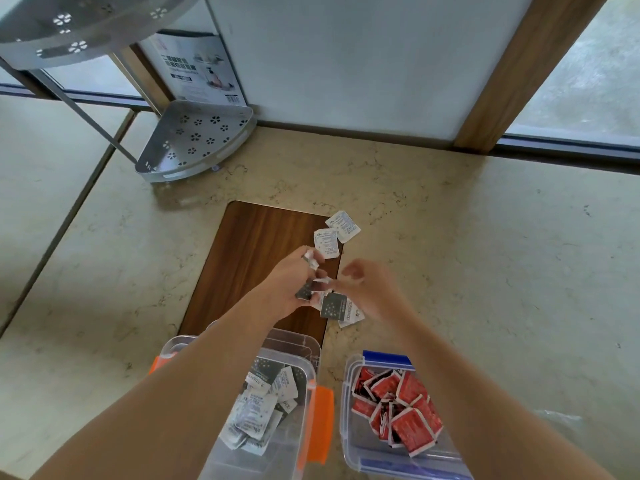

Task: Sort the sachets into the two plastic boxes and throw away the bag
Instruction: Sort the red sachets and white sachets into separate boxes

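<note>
My left hand (294, 285) is closed around several grey-and-white sachets (304, 292) above the wooden board (249, 258). My right hand (367, 289) hovers just right of it with curled fingers, over a dark grey sachet (333, 305) and white ones lying at the board's edge. Two more white sachets (336, 233) lie further back on the board's far right corner. The clear box with orange clips (320, 420) holds grey and white sachets. The clear box with blue clips (388, 360) holds red sachets (398, 407). A clear plastic bag (557, 419) lies at the right.
A metal corner shelf rack (197, 140) stands at the back left with a printed carton (197, 71) behind it. The marble counter (485, 254) extends right. A wall and window frames close off the back.
</note>
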